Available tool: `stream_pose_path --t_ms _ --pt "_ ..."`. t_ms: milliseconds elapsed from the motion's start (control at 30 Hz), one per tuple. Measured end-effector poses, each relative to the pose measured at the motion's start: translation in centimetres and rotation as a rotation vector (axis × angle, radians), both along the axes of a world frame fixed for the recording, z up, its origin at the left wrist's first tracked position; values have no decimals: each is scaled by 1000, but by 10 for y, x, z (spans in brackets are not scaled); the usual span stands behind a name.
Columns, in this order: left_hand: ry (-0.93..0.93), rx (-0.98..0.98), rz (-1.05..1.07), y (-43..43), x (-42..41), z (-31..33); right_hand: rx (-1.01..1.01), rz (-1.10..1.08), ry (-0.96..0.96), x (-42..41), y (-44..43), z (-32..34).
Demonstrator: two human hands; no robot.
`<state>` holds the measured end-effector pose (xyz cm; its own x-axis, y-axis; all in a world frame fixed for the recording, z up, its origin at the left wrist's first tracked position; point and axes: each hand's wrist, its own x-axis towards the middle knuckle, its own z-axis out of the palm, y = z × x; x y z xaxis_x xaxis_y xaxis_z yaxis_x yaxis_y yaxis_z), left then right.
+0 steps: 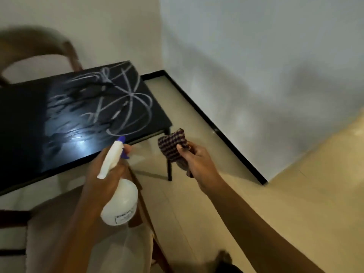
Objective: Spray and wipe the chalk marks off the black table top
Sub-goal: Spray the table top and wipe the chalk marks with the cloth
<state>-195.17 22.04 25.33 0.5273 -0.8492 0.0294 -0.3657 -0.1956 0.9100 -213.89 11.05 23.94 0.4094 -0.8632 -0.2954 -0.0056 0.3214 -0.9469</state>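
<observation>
The black table top (23,123) fills the left middle of the view and carries white chalk marks (122,101) in loops and crossing lines over its right half. My left hand (104,174) grips a white spray bottle (120,203) by its neck, just off the table's near edge; its blue nozzle (121,139) points at the chalk. My right hand (194,158) holds a bunched dark checked cloth (172,146) in the air beyond the table's right corner, apart from the surface.
A wooden chair back (65,52) stands behind the table at the upper left. A cushioned chair seat (65,223) lies below my arms. Pale floor tiles (216,203) run to a black skirting (206,117) along the white wall.
</observation>
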Motion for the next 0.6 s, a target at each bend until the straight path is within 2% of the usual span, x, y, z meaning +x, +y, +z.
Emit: stream_pose_path --t_ms 67,133,267,367,500,600 --pt "23 47 124 -9 13 -9 -59 138 60 28 -31 -9" --pt "32 103 205 -16 26 -21 12 219 -2 54 -59 -15" --pt "56 177 408 -24 50 -30 461 259 -258 106 -104 -28" --pt "6 189 641 -33 67 -39 710 381 -347 156 -146 -33" --pt "81 257 931 -32 89 -47 718 573 -450 217 -180 -27" --pt "172 331 1040 -24 101 -55 738 586 -512 256 -196 -32"
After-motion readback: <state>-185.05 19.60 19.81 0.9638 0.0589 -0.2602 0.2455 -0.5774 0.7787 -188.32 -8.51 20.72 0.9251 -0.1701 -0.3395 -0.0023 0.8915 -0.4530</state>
